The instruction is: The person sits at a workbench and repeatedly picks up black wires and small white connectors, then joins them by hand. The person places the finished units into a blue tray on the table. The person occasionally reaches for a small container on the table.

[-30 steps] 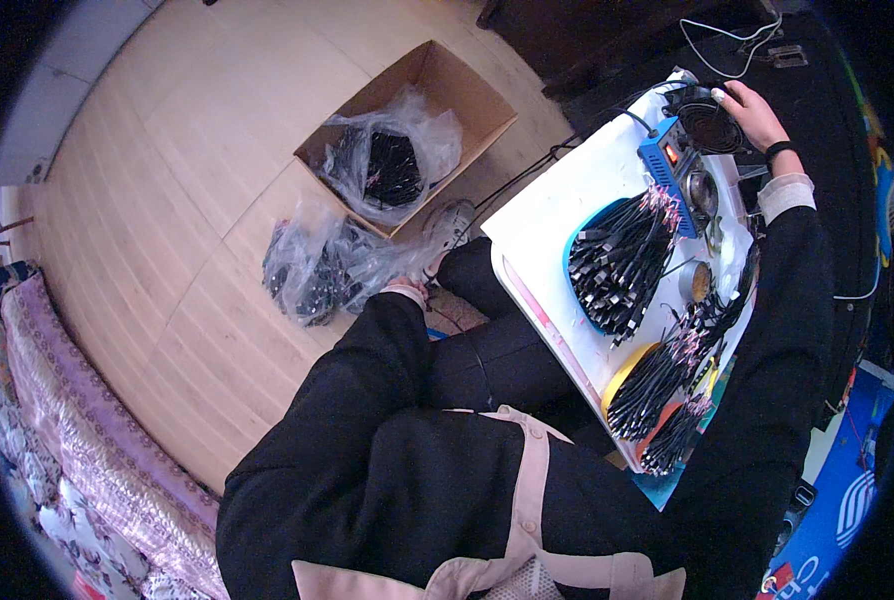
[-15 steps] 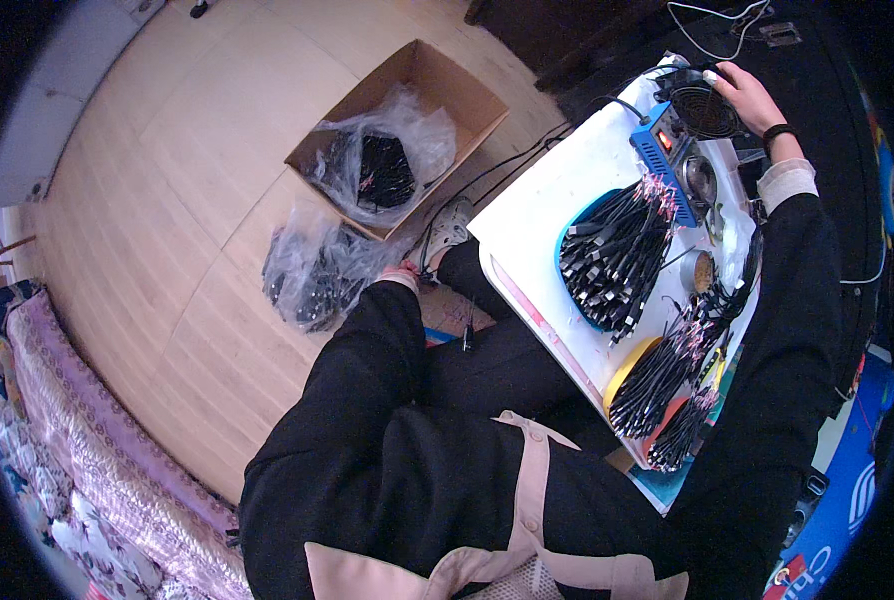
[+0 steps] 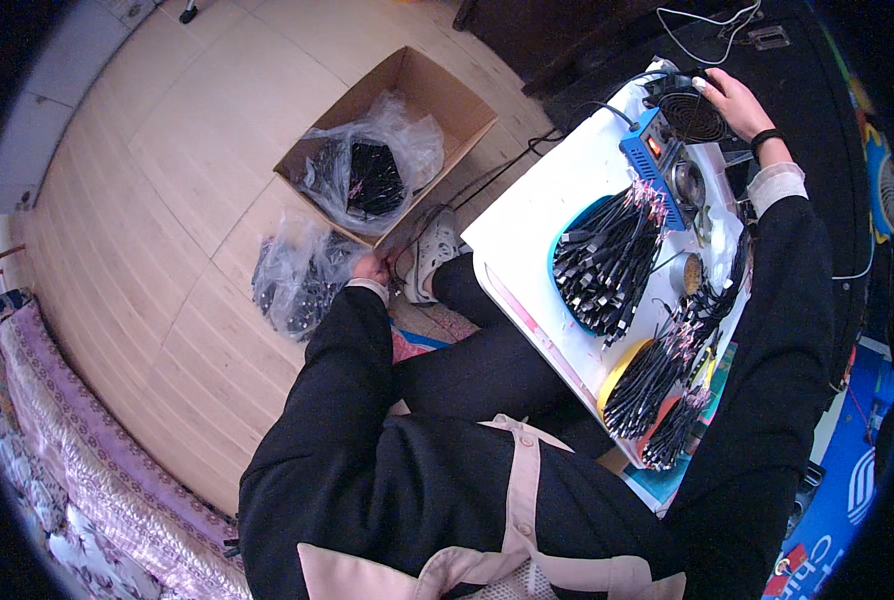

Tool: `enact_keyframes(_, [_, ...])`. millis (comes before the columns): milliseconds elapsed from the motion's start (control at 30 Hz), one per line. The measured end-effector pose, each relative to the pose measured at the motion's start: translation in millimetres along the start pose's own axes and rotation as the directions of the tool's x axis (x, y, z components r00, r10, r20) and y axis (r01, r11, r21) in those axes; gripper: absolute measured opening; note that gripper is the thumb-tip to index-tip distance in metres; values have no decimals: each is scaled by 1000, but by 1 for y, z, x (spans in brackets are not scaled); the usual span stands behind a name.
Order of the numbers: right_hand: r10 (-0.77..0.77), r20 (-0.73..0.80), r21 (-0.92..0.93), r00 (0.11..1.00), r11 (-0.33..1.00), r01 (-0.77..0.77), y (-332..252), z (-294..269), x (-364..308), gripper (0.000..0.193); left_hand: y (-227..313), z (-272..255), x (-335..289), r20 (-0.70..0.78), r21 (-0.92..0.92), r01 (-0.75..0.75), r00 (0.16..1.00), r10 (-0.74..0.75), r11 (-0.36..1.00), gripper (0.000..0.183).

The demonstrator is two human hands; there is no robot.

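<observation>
The left hand (image 3: 372, 268) reaches down to the floor at about nine o'clock from the person's knees, its fingers curled at the edge of a crinkled clear plastic bag of black cables (image 3: 297, 285); whether it really grips the film I cannot tell; the bag lies slack on the pale wooden floor (image 3: 147, 180), just beside an open brown cardboard box (image 3: 437, 85) that holds a second such bag. The right hand (image 3: 729, 100) is stretched to one o'clock, fingers resting on a round black fan with a grille (image 3: 692, 115) at the far end of the white bench (image 3: 547, 210), holding nothing. Bundles of short black cables lie in a blue oval tray (image 3: 567, 235), ends together, probably to keep them sorted; a small blue metal box with a lit switch (image 3: 650, 152) stands beside the fan.
</observation>
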State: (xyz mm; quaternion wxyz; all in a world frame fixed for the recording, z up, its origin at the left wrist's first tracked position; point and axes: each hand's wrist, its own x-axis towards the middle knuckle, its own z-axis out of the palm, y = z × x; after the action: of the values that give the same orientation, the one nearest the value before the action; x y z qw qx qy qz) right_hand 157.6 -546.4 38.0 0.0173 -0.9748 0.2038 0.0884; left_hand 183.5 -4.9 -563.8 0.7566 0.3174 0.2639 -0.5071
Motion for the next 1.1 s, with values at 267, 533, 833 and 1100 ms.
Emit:
enact_keyframes(267, [-3,20,90,1000,996,1,1,-3,-9,44,-48,12,39,-65,20,63,996,-62,998,11])
enact_keyframes(533, [13,0,119,1000,993,-13,-7,-3,-15,44,-20,62,-7,-167,-112,-362,925,342,925,25])
enact_keyframes(833, [-33,-213,-23,977,999,29,0,-8,-36,35,-28,109,-10,-154,96,-293,940,305,951,20])
enact_keyframes(1100, [-6,-154,-221,988,975,-29,24,-24,-32,41,-36,68,48,-137,70,36,990,-27,997,17])
